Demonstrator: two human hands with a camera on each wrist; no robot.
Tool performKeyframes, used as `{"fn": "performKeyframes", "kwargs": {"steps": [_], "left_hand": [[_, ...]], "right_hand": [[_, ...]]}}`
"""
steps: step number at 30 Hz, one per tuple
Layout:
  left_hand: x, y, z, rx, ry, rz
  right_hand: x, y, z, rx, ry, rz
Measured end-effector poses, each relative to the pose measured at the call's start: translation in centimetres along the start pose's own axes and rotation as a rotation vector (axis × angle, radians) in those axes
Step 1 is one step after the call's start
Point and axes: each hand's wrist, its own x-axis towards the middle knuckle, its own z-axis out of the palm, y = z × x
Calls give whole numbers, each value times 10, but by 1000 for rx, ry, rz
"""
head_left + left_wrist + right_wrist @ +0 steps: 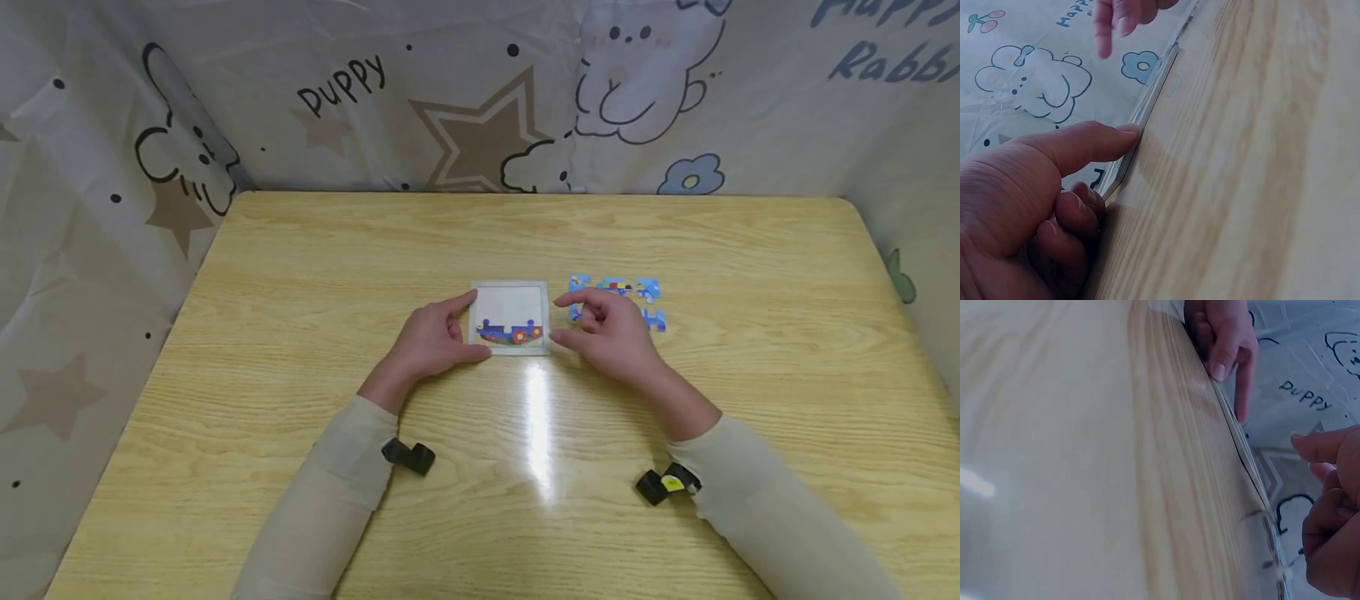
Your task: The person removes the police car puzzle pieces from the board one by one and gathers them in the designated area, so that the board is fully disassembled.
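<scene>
A small square puzzle tray (510, 303) with a pale rim lies on the table in the head view. Its lower part holds joined puzzle pieces (517, 336) with purple, red and yellow parts; the upper part is bare white. My left hand (435, 337) holds the tray's left side, index finger near the upper corner and thumb at the lower edge. Just right of the tray is my right hand (611, 333), thumb and index finger spread with nothing between them. Loose blue puzzle pieces (649, 288) lie beyond and partly under that hand, so some are hidden.
The wood-grain table (337, 242) spreads around the tray on all sides. A printed cloth (465, 50) with cartoon animals and stars hangs along the back and sides. Dark wrist devices (408, 456) sit on both sleeves.
</scene>
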Motion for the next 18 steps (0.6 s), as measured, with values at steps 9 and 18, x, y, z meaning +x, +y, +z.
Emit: {"fn": "performKeyframes", "kwargs": {"steps": [9,18], "left_hand": [[1,0,0,9,-4,2],[2,-1,0,13,-3,6]], "right_hand": [[15,-13,30,80,-92,-35],[29,-16,47,46,-141,-57]]}}
